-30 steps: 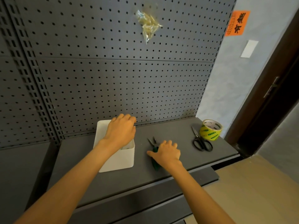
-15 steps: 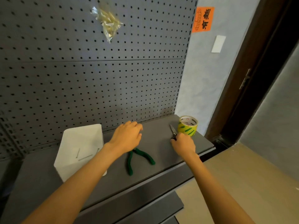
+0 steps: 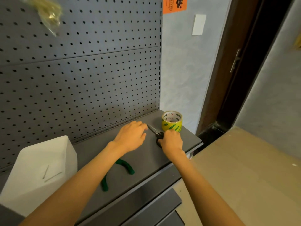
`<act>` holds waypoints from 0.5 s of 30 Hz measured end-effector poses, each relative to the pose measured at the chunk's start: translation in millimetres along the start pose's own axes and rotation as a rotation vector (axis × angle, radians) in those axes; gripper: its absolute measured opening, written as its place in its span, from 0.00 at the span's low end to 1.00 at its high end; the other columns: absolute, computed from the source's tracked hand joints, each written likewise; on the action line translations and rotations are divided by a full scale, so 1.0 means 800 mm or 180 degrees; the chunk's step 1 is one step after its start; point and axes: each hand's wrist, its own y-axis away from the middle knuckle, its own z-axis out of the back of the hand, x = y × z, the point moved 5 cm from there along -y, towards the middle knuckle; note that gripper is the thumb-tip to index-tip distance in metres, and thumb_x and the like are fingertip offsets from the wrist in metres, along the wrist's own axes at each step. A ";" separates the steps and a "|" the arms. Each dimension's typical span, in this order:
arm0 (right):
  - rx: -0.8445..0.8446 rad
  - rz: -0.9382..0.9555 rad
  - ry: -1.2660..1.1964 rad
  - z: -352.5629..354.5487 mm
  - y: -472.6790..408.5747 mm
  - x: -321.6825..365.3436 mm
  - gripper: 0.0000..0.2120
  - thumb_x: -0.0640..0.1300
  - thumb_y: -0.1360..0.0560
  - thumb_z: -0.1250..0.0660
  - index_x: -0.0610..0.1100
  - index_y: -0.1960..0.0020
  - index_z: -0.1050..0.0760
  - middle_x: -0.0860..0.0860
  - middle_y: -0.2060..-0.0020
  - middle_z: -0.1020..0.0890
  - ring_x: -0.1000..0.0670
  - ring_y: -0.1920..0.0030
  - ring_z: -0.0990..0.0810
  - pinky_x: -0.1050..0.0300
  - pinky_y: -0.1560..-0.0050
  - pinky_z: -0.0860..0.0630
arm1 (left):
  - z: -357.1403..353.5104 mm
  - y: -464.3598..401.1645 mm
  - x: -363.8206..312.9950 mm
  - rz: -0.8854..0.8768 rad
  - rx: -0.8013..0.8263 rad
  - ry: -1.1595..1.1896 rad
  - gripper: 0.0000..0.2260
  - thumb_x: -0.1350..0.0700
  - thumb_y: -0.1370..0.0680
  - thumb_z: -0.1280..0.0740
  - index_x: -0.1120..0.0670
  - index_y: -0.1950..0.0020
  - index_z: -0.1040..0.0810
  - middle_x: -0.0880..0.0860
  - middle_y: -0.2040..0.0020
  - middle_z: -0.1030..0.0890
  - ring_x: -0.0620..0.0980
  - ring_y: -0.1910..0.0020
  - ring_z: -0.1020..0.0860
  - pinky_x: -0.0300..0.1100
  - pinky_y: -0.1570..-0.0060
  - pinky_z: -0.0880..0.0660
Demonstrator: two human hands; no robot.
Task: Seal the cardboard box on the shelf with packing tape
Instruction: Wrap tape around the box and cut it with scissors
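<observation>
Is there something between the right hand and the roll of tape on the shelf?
Nothing visible blocks it. The right hand lies on the handles of the scissors, and the tape roll stands upright just behind its fingers. The left hand is off to the side.

Left forearm [image 3: 78, 181]: bare from wrist to frame edge; no sleeve in view.
Right forearm [image 3: 203, 185]: bare likewise; no sleeve in view.
Left hand [image 3: 130, 136]: ungloved; no ring or watch visible.
Right hand [image 3: 171, 141]: ungloved; wrist unadorned.
</observation>
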 end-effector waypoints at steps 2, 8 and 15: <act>0.0001 0.0051 -0.0034 0.001 -0.002 -0.009 0.17 0.45 0.24 0.33 0.34 0.41 0.26 0.39 0.42 0.25 0.39 0.40 0.28 0.49 0.49 0.26 | -0.007 -0.013 -0.001 -0.0014 0.0012 0.0025 0.15 0.54 0.19 0.43 0.53 0.33 0.30 0.51 0.36 0.27 0.50 0.37 0.31 0.43 0.47 0.30; 0.0038 0.0318 -0.0127 0.005 -0.008 -0.036 0.17 0.46 0.24 0.33 0.35 0.42 0.26 0.40 0.43 0.25 0.40 0.42 0.27 0.50 0.50 0.28 | -0.021 -0.066 -0.019 -0.0163 -0.0017 0.0194 0.16 0.58 0.19 0.41 0.53 0.31 0.31 0.51 0.33 0.30 0.51 0.34 0.33 0.46 0.44 0.29; -0.0075 0.0492 -0.0198 0.019 -0.011 -0.067 0.15 0.47 0.23 0.35 0.38 0.43 0.29 0.41 0.44 0.24 0.41 0.45 0.26 0.52 0.55 0.31 | -0.040 -0.122 -0.050 -0.0494 0.0144 0.0340 0.19 0.60 0.21 0.37 0.53 0.30 0.31 0.52 0.33 0.29 0.54 0.35 0.30 0.51 0.41 0.29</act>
